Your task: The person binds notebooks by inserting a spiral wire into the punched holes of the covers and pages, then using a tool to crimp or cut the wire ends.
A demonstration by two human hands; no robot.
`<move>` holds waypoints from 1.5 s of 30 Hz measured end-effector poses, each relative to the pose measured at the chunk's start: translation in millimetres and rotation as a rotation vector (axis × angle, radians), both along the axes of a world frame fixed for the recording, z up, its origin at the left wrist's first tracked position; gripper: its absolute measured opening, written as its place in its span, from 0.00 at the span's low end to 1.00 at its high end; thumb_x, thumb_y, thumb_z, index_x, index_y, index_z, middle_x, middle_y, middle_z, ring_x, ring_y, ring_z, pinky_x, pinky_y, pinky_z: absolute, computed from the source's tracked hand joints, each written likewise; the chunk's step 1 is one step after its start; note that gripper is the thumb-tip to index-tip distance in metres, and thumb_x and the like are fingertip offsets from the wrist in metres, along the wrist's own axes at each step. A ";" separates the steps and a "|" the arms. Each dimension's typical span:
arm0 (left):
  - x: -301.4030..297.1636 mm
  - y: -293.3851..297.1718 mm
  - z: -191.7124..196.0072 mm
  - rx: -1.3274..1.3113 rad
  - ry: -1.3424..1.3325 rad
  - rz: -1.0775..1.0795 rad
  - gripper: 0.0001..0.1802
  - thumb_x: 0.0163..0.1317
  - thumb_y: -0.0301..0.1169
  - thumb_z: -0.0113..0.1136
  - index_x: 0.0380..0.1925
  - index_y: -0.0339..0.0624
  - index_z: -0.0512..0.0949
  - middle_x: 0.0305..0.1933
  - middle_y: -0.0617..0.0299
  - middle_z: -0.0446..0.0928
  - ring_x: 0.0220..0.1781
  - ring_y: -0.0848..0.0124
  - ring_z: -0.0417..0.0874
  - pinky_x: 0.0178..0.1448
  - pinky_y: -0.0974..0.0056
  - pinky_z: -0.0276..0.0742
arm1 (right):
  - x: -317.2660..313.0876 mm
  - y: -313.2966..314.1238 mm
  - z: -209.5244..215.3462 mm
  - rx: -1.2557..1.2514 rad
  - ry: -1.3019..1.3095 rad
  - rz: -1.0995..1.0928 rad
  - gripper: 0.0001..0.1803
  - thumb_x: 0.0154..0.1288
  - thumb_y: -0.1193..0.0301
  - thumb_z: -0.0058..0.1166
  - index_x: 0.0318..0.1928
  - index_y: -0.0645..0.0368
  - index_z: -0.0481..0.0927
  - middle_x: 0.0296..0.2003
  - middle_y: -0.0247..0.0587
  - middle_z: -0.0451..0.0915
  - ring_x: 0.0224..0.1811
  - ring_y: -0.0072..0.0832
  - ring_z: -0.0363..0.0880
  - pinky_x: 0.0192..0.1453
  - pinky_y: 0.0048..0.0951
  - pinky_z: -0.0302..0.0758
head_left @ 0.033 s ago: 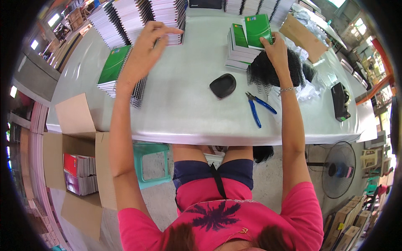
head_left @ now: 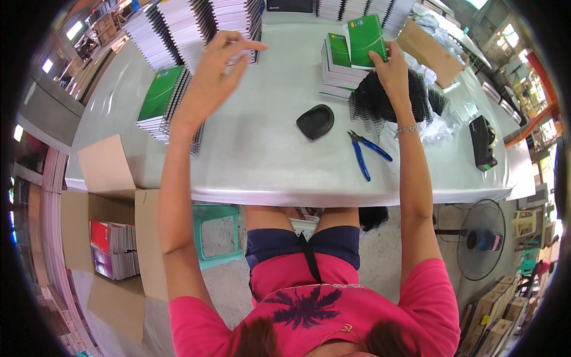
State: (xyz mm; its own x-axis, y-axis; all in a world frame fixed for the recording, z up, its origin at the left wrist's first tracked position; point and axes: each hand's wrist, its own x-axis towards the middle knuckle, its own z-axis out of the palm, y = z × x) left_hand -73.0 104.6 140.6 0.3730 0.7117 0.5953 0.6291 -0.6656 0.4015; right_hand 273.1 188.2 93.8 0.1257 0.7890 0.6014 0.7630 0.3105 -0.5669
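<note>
My right hand (head_left: 392, 72) pinches the lower right edge of a green-covered book (head_left: 366, 40) between thumb and fingers. That book lies over a stack of green-covered books (head_left: 339, 50) whose white page edges show. Below my right wrist is a bunch of black wire binding coils (head_left: 380, 98). My left hand (head_left: 220, 77) is raised over the left part of the table with its fingers apart and holds nothing. Next to it stands a pile of green spiral notebooks (head_left: 160, 92), partly hidden by my left forearm.
Tall stacks of spiral notebooks (head_left: 178, 30) stand at the back left. A black rounded object (head_left: 316, 122), blue-handled cutters (head_left: 363, 153) and a black tape dispenser (head_left: 483, 143) lie on the table (head_left: 256, 160). An open carton (head_left: 113, 205) with books stands at lower left, a fan (head_left: 480, 240) at right.
My left hand has shifted slightly to the right, uncovering more of the notebook pile's coils. My right hand stays on the green book.
</note>
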 end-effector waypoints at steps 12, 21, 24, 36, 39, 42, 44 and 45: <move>100.8 -59.2 6.1 0.084 0.326 0.115 0.12 0.64 0.25 0.56 0.47 0.45 0.81 0.41 0.58 0.81 0.49 0.60 0.81 0.71 0.51 0.59 | -13.3 -116.6 46.8 -0.218 0.024 0.634 0.12 0.62 0.69 0.63 0.45 0.60 0.82 0.36 0.42 0.84 0.35 0.34 0.82 0.39 0.33 0.75; 90.6 -81.2 -62.8 -0.166 0.373 0.245 0.11 0.65 0.25 0.52 0.46 0.46 0.78 0.43 0.62 0.78 0.51 0.63 0.78 0.73 0.47 0.54 | 325.5 30.7 -100.1 -0.177 -0.394 -0.628 0.22 0.61 0.56 0.64 0.42 0.64 0.83 0.42 0.57 0.84 0.48 0.49 0.83 0.53 0.43 0.77; 81.6 -92.5 -91.8 -0.211 0.431 0.333 0.14 0.65 0.24 0.51 0.50 0.48 0.75 0.47 0.63 0.75 0.55 0.64 0.75 0.75 0.42 0.49 | 331.1 48.2 -129.7 -0.366 -0.336 -0.553 0.24 0.54 0.57 0.68 0.42 0.65 0.84 0.43 0.58 0.84 0.49 0.50 0.83 0.55 0.43 0.77; 96.6 -97.2 -117.3 -0.105 0.247 0.420 0.21 0.63 0.48 0.61 0.50 0.51 0.74 0.51 0.65 0.71 0.64 0.62 0.66 0.75 0.28 0.30 | 330.6 47.0 -123.3 -0.361 -0.282 -0.470 0.17 0.49 0.71 0.61 0.41 0.64 0.80 0.41 0.60 0.83 0.49 0.54 0.81 0.54 0.47 0.77; 97.9 -98.8 -118.4 -0.106 0.229 0.455 0.23 0.61 0.51 0.63 0.48 0.50 0.75 0.51 0.65 0.71 0.64 0.62 0.66 0.74 0.26 0.29 | 320.7 47.7 -120.3 -0.366 -0.267 -0.454 0.18 0.49 0.72 0.60 0.42 0.64 0.80 0.42 0.60 0.83 0.50 0.54 0.81 0.55 0.48 0.77; 101.4 -98.2 -119.9 -0.096 0.201 0.469 0.23 0.60 0.53 0.64 0.45 0.50 0.77 0.50 0.65 0.71 0.64 0.62 0.66 0.73 0.26 0.29 | 326.6 47.5 -114.7 -0.414 -0.274 -0.454 0.17 0.49 0.73 0.59 0.42 0.64 0.81 0.42 0.60 0.82 0.50 0.55 0.81 0.56 0.48 0.76; 104.3 -97.5 -122.0 -0.086 0.167 0.483 0.23 0.59 0.54 0.65 0.43 0.50 0.78 0.50 0.65 0.71 0.64 0.62 0.66 0.73 0.25 0.29 | 328.5 44.9 -117.6 -0.371 -0.392 -0.385 0.17 0.49 0.74 0.58 0.42 0.64 0.81 0.43 0.60 0.82 0.51 0.55 0.80 0.56 0.48 0.76; 105.3 -97.5 -123.3 -0.083 0.148 0.494 0.23 0.58 0.55 0.65 0.42 0.49 0.78 0.50 0.65 0.71 0.64 0.61 0.66 0.72 0.25 0.29 | 327.8 44.5 -117.7 -0.354 -0.380 -0.383 0.17 0.49 0.74 0.60 0.42 0.64 0.81 0.43 0.61 0.82 0.51 0.55 0.80 0.57 0.48 0.76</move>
State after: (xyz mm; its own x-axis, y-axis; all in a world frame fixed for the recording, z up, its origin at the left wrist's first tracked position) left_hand 32.3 7.1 17.3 0.0565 0.8667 0.4957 0.9141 -0.2446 0.3234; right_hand 601.0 232.7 -23.8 0.2672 0.8893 0.3712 0.9505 -0.1800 -0.2531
